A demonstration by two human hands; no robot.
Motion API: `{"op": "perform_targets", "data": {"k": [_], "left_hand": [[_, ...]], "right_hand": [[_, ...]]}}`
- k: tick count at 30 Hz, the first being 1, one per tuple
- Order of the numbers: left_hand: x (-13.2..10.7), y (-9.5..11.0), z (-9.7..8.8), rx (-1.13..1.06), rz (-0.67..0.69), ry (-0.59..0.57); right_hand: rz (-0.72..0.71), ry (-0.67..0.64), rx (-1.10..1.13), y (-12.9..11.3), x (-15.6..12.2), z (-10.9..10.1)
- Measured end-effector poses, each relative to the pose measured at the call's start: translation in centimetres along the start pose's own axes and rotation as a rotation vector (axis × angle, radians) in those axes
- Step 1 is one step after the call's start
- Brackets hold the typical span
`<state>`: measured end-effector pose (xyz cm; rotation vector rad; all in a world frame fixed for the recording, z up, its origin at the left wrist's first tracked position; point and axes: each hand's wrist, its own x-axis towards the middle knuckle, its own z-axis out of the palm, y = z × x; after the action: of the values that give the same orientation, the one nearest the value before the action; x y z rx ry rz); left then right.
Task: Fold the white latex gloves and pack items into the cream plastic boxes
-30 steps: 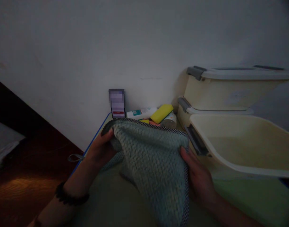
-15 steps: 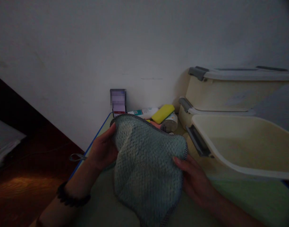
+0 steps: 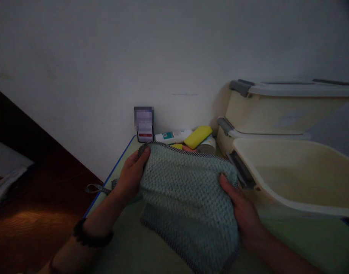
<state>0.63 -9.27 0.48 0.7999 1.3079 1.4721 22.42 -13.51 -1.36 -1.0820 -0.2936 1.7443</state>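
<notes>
A grey-green textured cleaning cloth (image 3: 188, 190) with a dark checked border is stretched between my hands above the table. My left hand (image 3: 132, 173) pinches its upper left corner, thumb on top. At the upper right edge, my right hand (image 3: 243, 207) grips the cloth with its thumb on the near face. The lower part of the cloth hangs down toward me. Behind my left wrist, a checked loop (image 3: 97, 188) of another cloth pokes out over the table's edge; most of that cloth is hidden.
A phone (image 3: 145, 125) leans on the wall. Near it lie a white tube (image 3: 173, 136), a yellow sponge (image 3: 197, 137) and a can-like container (image 3: 207, 145). At right, an open cream bin (image 3: 302, 175) stands before stacked lidded boxes (image 3: 277, 114). The green table (image 3: 117, 232) has a blue edge.
The cloth has been pulled wider and its top edge is straighter. My right hand has moved right and slightly up; my left hand has shifted slightly right.
</notes>
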Motion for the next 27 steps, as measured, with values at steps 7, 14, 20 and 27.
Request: {"op": "perform_targets", "data": {"k": [7, 14, 20, 27], "left_hand": [[0.6, 0.4, -0.9, -0.057, -0.052, -0.076], [0.9, 0.3, -2.5, 0.185, -0.052, -0.563], [1.7, -0.2, -2.4, 0.827, 0.34, -0.396], [2.4, 0.9, -5.0, 1.315, 0.293, -0.584]], "right_hand": [[-0.022, -0.086, -0.03, 0.0, -0.1, 0.2], [-0.033, 0.032, -0.044, -0.8, 0.3, 0.2], [-0.019, -0.172, -0.055, -0.2, 0.4, 0.4], [0.002, -0.162, -0.058, 0.4, 0.8, 0.2]]}}
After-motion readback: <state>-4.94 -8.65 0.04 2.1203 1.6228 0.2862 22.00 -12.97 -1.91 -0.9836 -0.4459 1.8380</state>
